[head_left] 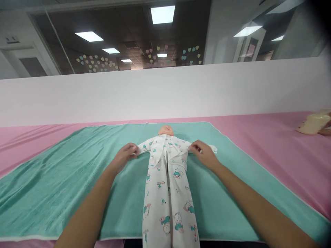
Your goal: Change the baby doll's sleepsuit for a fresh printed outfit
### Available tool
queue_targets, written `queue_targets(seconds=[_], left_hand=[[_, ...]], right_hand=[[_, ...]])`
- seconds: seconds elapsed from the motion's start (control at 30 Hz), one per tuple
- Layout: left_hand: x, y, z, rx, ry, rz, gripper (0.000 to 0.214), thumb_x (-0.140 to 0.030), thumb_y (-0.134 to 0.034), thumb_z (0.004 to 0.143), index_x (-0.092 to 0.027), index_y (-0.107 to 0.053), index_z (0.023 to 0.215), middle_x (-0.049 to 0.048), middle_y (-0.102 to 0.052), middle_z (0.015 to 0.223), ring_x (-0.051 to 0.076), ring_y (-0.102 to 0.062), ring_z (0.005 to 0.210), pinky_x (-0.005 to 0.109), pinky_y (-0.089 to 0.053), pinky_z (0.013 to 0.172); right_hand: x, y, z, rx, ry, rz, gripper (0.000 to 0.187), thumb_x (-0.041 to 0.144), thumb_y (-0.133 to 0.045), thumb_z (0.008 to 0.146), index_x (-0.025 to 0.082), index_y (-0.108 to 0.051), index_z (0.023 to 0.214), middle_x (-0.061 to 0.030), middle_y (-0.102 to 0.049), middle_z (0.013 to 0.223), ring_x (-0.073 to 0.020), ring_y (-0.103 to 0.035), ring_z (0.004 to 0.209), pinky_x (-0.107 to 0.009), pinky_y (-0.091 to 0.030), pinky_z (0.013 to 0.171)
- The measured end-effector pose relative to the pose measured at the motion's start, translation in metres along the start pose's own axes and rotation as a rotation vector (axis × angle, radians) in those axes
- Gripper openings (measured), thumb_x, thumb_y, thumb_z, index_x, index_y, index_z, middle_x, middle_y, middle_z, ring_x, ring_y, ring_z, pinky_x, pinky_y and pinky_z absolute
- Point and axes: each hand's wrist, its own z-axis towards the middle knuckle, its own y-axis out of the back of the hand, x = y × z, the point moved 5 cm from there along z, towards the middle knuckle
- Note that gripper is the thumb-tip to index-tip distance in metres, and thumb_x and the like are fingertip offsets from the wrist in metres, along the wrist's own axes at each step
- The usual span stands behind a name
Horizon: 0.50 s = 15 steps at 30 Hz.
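Observation:
A baby doll (166, 130) lies on its back, its head toward the wall. It wears a white baby outfit (169, 186) printed with small teal and pink figures, with sleeves spread to both sides and long legs reaching toward me. My left hand (127, 153) is closed at the end of the left sleeve (144, 146), fingers curled against the cuff. On the other side my right hand (203, 151) pinches the right sleeve (184, 144) partway along. The sleeve's white end shows beyond my fingers.
Under the doll is a teal blanket (67, 172) with a white edge, wrinkled at left. It lies over a pink sheet (271, 137). A pale yellow object (314, 123), perhaps a bottle, is at the far right. Behind stands a low white wall (129, 96) below glass.

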Motion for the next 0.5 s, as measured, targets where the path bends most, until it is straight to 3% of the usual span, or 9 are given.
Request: queue_targets(seconds=[0.07,0.1,0.17,0.23,0.3,0.4,0.5], left_hand=[[-0.017,-0.025,-0.012,0.358,-0.014,-0.171,0.033,-0.042,-0.057,0.07,-0.017,-0.051,0.091,0.0071,-0.057,0.089,0.019,-0.055,0.079,0.032,-0.045,0.073],[-0.023,-0.034,-0.018,0.478,-0.001,-0.186,0.035,-0.037,-0.062,0.065,-0.018,-0.05,0.093,0.0061,-0.057,0.088,0.018,-0.055,0.078,0.031,-0.044,0.071],[-0.027,-0.048,-0.025,0.573,0.027,-0.131,0.04,-0.03,-0.065,0.06,-0.019,-0.047,0.094,0.0027,-0.056,0.083,0.016,-0.054,0.075,0.028,-0.044,0.066],[-0.027,-0.055,-0.025,0.517,0.001,-0.019,0.035,-0.027,-0.063,0.06,-0.02,-0.045,0.09,-0.0005,-0.053,0.077,0.014,-0.05,0.069,0.024,-0.04,0.059],[-0.028,-0.057,-0.021,0.383,-0.081,0.112,0.024,-0.024,-0.058,0.062,-0.02,-0.044,0.081,-0.0021,-0.05,0.074,0.012,-0.046,0.066,0.023,-0.036,0.056],[-0.031,-0.056,-0.018,0.216,-0.218,0.225,0.012,-0.018,-0.05,0.064,-0.02,-0.041,0.072,-0.0016,-0.048,0.074,0.013,-0.043,0.069,0.024,-0.035,0.061],[-0.033,-0.054,-0.017,0.134,-0.279,0.226,0.008,-0.019,-0.046,0.066,-0.019,-0.043,0.073,-0.0002,-0.048,0.076,0.015,-0.042,0.072,0.026,-0.036,0.067]], right_hand=[[0.038,-0.022,-0.01,0.171,0.133,0.018,0.028,0.048,-0.045,0.083,0.021,-0.053,0.081,-0.0016,-0.056,0.08,-0.0144,-0.049,0.071,-0.028,-0.041,0.064],[0.052,-0.029,-0.015,0.171,0.184,0.009,0.029,0.049,-0.05,0.08,0.021,-0.052,0.084,-0.0024,-0.055,0.084,-0.0153,-0.049,0.074,-0.029,-0.042,0.065],[0.07,-0.036,-0.021,0.11,0.265,-0.024,0.033,0.048,-0.057,0.076,0.021,-0.051,0.092,-0.0052,-0.054,0.096,-0.0186,-0.048,0.086,-0.032,-0.042,0.073],[0.078,-0.039,-0.024,0.045,0.311,-0.059,0.033,0.044,-0.059,0.076,0.021,-0.052,0.098,-0.0069,-0.052,0.103,-0.0219,-0.045,0.095,-0.036,-0.041,0.08],[0.081,-0.04,-0.024,0.033,0.32,-0.07,0.025,0.038,-0.056,0.079,0.023,-0.054,0.099,-0.0071,-0.053,0.101,-0.023,-0.045,0.096,-0.038,-0.041,0.08],[0.084,-0.041,-0.022,0.08,0.314,-0.016,0.014,0.031,-0.047,0.085,0.025,-0.058,0.092,-0.006,-0.055,0.095,-0.0216,-0.047,0.094,-0.038,-0.042,0.078],[0.084,-0.041,-0.02,0.139,0.278,0.076,0.019,0.027,-0.041,0.089,0.024,-0.057,0.08,-0.0039,-0.056,0.087,-0.0186,-0.049,0.088,-0.037,-0.042,0.077]])
